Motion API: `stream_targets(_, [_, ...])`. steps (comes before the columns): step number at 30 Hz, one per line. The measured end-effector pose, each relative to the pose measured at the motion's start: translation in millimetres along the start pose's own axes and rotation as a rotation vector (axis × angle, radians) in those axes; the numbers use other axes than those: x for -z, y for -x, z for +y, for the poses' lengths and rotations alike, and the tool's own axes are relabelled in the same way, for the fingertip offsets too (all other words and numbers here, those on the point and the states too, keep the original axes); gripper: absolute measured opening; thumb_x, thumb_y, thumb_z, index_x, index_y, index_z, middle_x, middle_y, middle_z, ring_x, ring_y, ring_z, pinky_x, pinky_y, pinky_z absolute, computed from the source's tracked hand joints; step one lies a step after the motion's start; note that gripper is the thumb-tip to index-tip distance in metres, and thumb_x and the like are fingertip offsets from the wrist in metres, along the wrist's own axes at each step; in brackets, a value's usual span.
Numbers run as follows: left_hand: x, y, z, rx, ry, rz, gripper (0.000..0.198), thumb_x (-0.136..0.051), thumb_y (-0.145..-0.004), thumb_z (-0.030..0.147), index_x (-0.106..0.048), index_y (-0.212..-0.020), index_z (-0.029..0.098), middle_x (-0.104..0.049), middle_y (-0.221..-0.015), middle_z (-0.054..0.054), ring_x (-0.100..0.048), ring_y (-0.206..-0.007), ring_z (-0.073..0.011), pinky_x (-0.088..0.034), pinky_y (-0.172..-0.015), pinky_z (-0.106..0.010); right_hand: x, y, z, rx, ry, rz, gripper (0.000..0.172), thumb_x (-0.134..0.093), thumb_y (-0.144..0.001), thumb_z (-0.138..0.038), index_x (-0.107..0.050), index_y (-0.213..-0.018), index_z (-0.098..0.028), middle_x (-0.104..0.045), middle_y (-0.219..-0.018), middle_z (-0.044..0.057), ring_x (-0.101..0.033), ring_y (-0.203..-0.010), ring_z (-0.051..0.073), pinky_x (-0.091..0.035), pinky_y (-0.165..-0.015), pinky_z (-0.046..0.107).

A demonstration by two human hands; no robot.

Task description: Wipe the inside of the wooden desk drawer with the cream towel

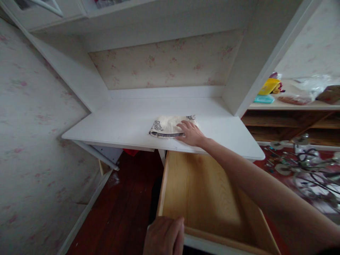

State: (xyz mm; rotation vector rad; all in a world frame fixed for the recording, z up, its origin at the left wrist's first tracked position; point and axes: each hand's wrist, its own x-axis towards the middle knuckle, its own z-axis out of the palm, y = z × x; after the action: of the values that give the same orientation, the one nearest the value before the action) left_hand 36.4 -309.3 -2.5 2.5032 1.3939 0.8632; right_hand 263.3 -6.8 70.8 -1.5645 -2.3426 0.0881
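A folded cream cloth point(167, 124) with dark floral print at its corners lies on the white desktop point(122, 122). My right hand point(191, 134) rests palm down over the cloth's right end, its fingers stretched and spread across the top; the thumb lies by the front fold. Below the desktop, a light wooden drawer point(196, 191) is pulled out, and its visible bottom is bare. My left hand point(164, 235) is closed over the drawer's front edge near its left corner, with the fingertips hidden.
Above the desk is a white hutch point(164, 21) with side panels. A floral wall point(34, 141) stands close on the left. To the right, a shelf point(287, 105) carries plastic bags and a yellow item point(268, 86); a chandelier-like metal fixture point(305, 159) sits below. Dark red flooring point(124, 202) shows beneath.
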Motion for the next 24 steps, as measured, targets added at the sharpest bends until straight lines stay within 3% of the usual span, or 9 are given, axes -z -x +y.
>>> stream_targets(2, [-1.1,-7.2,-13.3,-0.048,-0.040,0.101,0.025,-0.047,-0.095,0.010,-0.066,-0.106,0.021,-0.067,-0.070,-0.001,-0.064,-0.060,-0.0155,-0.051,-0.060,-0.030,-14.4,-22.2,-17.3,0.010,0.020,-0.047,0.078,-0.058,-0.087,-0.066,-0.041,-0.150,-0.024,-0.032,-0.158,0.016,-0.027,-0.144,0.038,-0.025,-0.115,0.056])
stream_targets(5, [-6.5,-5.0,-20.2,-0.094,-0.109,0.118,0.020,-0.049,-0.094,0.008,-0.063,-0.104,0.019,-0.063,-0.062,0.001,-0.059,-0.053,-0.0143,-0.043,-0.055,-0.031,-33.2,-45.9,-30.3,-0.027,0.042,-0.114,0.081,-0.051,-0.088,-0.070,-0.032,-0.154,-0.027,-0.024,-0.163,0.014,-0.020,-0.147,0.040,-0.019,-0.115,0.062])
stream_targets(8, [-12.0,2.6,-16.3,-0.059,-0.148,0.151,0.018,-0.054,-0.091,0.007,-0.063,-0.102,0.019,-0.062,-0.061,0.002,-0.058,-0.051,-0.0151,-0.039,-0.055,-0.033,-43.7,-54.8,-35.0,-0.079,0.091,-0.100,0.067,-0.040,-0.096,-0.062,-0.033,-0.153,-0.026,-0.039,-0.156,0.015,-0.035,-0.138,0.040,-0.026,-0.110,0.062])
stream_targets(10, [-14.4,4.9,-13.3,-0.051,-0.157,0.173,0.018,-0.055,-0.090,0.007,-0.062,-0.101,0.019,-0.061,-0.061,0.003,-0.057,-0.050,-0.0150,-0.037,-0.055,-0.034,-44.6,-54.9,-36.7,-0.112,0.143,-0.065,0.055,-0.037,-0.100,-0.046,-0.036,-0.150,-0.023,-0.053,-0.142,0.018,-0.047,-0.125,0.039,-0.036,-0.102,0.057])
stream_targets(14, [-15.8,3.2,-13.2,-0.077,-0.150,0.188,0.017,-0.055,-0.089,0.008,-0.062,-0.100,0.019,-0.061,-0.059,0.004,-0.056,-0.049,-0.0149,-0.034,-0.053,-0.035,-35.6,-49.6,-38.7,-0.150,0.215,-0.058,0.051,-0.038,-0.094,-0.017,-0.042,-0.144,-0.019,-0.060,-0.129,0.021,-0.056,-0.111,0.036,-0.046,-0.087,0.048])
stream_targets(20, [-16.1,1.5,-17.6,-0.121,-0.145,0.222,0.018,-0.056,-0.089,0.008,-0.063,-0.102,0.017,-0.062,-0.060,0.003,-0.056,-0.048,-0.0137,-0.034,-0.053,-0.034,-10.9,-9.5,-40.7,-0.142,0.213,-0.149,0.037,-0.049,-0.089,-0.024,-0.058,-0.125,-0.019,-0.064,-0.116,0.017,-0.066,-0.097,0.033,-0.051,-0.077,0.041])
stream_targets(22, [-17.0,2.1,-18.3,-0.137,-0.141,0.230,0.018,-0.056,-0.089,0.008,-0.063,-0.104,0.016,-0.062,-0.061,0.002,-0.056,-0.049,-0.0138,-0.033,-0.053,-0.035,-2.0,19.8,-46.4,-0.114,0.211,-0.175,0.045,-0.051,-0.088,-0.026,-0.054,-0.133,-0.022,-0.065,-0.115,0.015,-0.067,-0.094,0.032,-0.052,-0.075,0.039])
stream_targets(24, [-18.1,2.7,-18.9,-0.146,-0.131,0.233,0.017,-0.056,-0.090,0.009,-0.062,-0.104,0.015,-0.062,-0.062,0.002,-0.055,-0.050,-0.0141,-0.031,-0.054,-0.035,3.3,55.3,-55.6,-0.070,0.210,-0.199,0.062,-0.050,-0.087,-0.026,-0.039,-0.149,-0.027,-0.065,-0.118,0.013,-0.068,-0.091,0.031,-0.052,-0.072,0.038])
